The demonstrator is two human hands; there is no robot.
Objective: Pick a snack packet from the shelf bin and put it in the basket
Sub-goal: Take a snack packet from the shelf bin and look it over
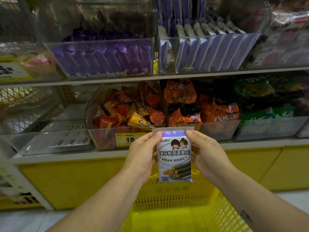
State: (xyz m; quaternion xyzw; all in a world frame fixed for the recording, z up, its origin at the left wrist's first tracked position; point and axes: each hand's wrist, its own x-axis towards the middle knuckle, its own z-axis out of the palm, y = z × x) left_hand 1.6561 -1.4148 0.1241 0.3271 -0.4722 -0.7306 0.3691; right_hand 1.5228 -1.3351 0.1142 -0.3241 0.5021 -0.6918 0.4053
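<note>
grip: our left hand (142, 153) and right hand (207, 151) pinch the packet (174, 158)
relation: packet upright, basket (222, 213) directly below

Upper shelf (117, 80): clear bins (100, 40) side by side, purple packets (107, 59) left, pale packets (217, 52) right. Lower shelf (75, 157): bins of cones (135, 118), orange bags (220, 113), green bags (267, 113); price tag (128, 139) on front

snack packet (173, 154) reading 海苔卷(咸蛋黄味), price tag (127, 139) 15

A shop: shelves of clear bins (103, 59) full of snack packets, a yellow price tag (128, 139), a shopping basket (222, 213).
</note>
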